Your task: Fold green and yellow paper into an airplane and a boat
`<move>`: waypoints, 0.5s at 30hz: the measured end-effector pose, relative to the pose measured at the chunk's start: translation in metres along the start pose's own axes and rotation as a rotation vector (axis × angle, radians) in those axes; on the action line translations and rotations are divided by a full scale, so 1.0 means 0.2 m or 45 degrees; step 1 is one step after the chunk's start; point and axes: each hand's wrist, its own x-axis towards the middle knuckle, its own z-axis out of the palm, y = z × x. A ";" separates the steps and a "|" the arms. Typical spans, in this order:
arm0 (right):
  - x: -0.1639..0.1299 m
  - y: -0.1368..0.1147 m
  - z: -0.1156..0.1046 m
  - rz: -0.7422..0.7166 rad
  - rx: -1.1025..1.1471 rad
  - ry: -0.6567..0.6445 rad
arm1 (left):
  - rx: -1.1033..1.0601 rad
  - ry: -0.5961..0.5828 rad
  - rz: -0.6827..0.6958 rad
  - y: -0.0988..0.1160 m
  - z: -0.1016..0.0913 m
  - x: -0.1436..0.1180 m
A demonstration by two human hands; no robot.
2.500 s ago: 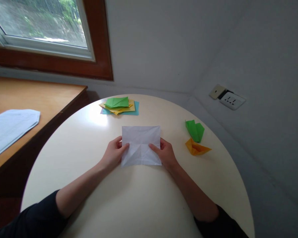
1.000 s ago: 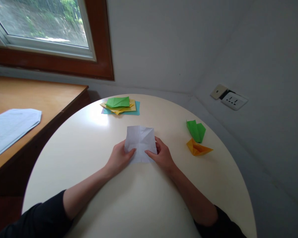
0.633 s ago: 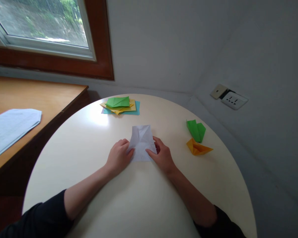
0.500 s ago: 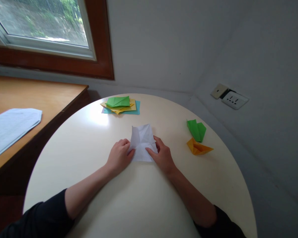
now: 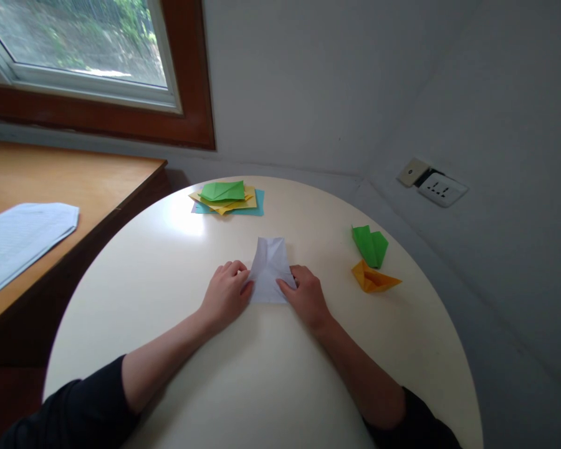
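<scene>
White paper, creased across its surface, is in the head view near the middle of the round table, between the person's two hands. It is wider along its near edge and narrower toward its far end, where the sides curve inward. The left hand pinches the left edge of the paper, its thumb at the lower left and its other fingers curled beside the margin. The right hand has the opposite edge in a similar pinch, thumb lying on top and fingers bent behind that side. Both grips are narrow, and dark sleeves cover the arms farther back. Beyond the paper, near the far rim of the table, lies a small pile: a green folded piece on top, yellow paper under it, and a blue sheet at the bottom. Over to the right, well apart from the right hand, a green folded shape lies just beyond an orange folded shape. To the left, a wooden desk bears white sheets, below a window in a reddish-brown frame. A socket is set in the wall on the right.
</scene>
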 end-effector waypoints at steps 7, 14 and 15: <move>0.00 -0.02 0.00 -0.277 -0.246 -0.019 | 0.057 -0.102 0.029 0.03 -0.03 0.00; -0.01 -0.01 0.01 -0.346 -0.380 -0.060 | 0.020 -0.202 0.056 0.06 -0.03 -0.02; -0.01 -0.01 0.01 -0.356 -0.388 -0.062 | 0.019 -0.219 0.063 0.06 -0.03 -0.02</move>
